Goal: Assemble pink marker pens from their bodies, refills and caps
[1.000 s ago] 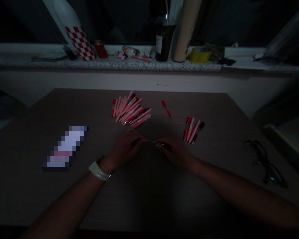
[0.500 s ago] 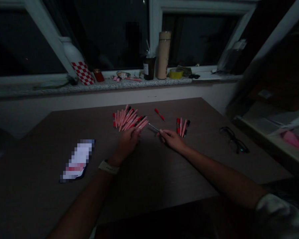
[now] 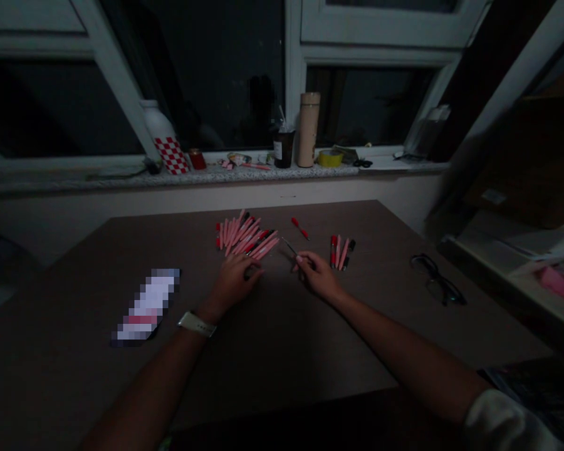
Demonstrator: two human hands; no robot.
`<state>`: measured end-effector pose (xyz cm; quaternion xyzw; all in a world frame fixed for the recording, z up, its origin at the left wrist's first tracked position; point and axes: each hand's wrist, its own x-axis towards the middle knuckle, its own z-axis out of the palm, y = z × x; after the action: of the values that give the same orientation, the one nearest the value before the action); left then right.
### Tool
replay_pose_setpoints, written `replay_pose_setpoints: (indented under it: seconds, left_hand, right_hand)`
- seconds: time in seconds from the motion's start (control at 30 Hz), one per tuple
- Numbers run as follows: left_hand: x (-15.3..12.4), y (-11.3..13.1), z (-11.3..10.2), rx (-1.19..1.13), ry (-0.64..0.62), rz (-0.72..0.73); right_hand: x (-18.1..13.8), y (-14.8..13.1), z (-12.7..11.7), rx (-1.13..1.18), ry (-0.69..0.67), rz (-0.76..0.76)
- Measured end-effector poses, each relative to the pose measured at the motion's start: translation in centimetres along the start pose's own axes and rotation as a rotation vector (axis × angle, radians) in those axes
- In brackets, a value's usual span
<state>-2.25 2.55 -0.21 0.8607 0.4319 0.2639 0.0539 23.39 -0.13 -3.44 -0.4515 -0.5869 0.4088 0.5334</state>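
In the head view, my right hand [image 3: 317, 274] pinches a thin, dark rod [image 3: 289, 246] with a pale tip, which points up and left toward the pens; its exact kind is too dim to tell. My left hand [image 3: 235, 279] is at the near edge of a pile of pens [image 3: 244, 233], most of them pink, some red or black. Its thumb stands apart from the curved fingers, and nothing shows in its grasp. Some fingertips are hidden. A single red pen [image 3: 301, 228] lies behind the rod. A small row of pens [image 3: 339, 252] lies right of my right hand.
On the brown table [image 3: 263, 351] are a blurred-out phone [image 3: 145, 307] at left and black glasses [image 3: 437, 279] at right. The window sill [image 3: 207, 180] holds a checkered bottle [image 3: 169, 147], a tan flask [image 3: 309, 131], a dark cup [image 3: 282, 149] and yellow tape [image 3: 329, 158].
My left hand has moved from the right end of the pen pile leftward, and its fingers have spread from a pinch. The right hand keeps the rod. The view has tilted up a little.
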Motion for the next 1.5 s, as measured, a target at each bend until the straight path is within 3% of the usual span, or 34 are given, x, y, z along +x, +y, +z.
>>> replay_pose_setpoints:
  seconds: [0.2, 0.43, 0.63, 0.87, 1.2, 1.37, 1.5]
  left_hand:
    - [-0.2, 0.6, 0.4, 0.074, -0.038, -0.01]
    - [-0.4, 1.0, 0.7, 0.073, -0.058, -0.043]
    - [-0.4, 1.3, 0.7, -0.019, 0.126, -0.151]
    - [-0.1, 2.9, 0.2, -0.311, 0.308, -0.228]
    - [-0.3, 3.0, 0.2, -0.395, 0.307, -0.266]
    - [-0.3, 2.7, 0.2, -0.332, 0.24, -0.114]
    - [-0.7, 2.8, 0.2, -0.201, 0.089, -0.005]
  right_hand:
    - [-0.1, -0.1, 0.6, 0.11, 0.006, -0.045]
    - [-0.6, -1.1, 0.9, 0.044, -0.075, -0.07]
    - [-0.6, -1.4, 0.7, -0.046, -0.097, -0.099]
    - [-0.7, -1.6, 0.6, -0.159, -0.125, -0.112]
    - [-0.8, -1.6, 0.6, -0.246, -0.249, -0.191]
    - [-0.7, -1.5, 0.7, -0.245, -0.171, -0.131]
    - [-0.7, -1.4, 0.7, -0.227, -0.138, -0.079]
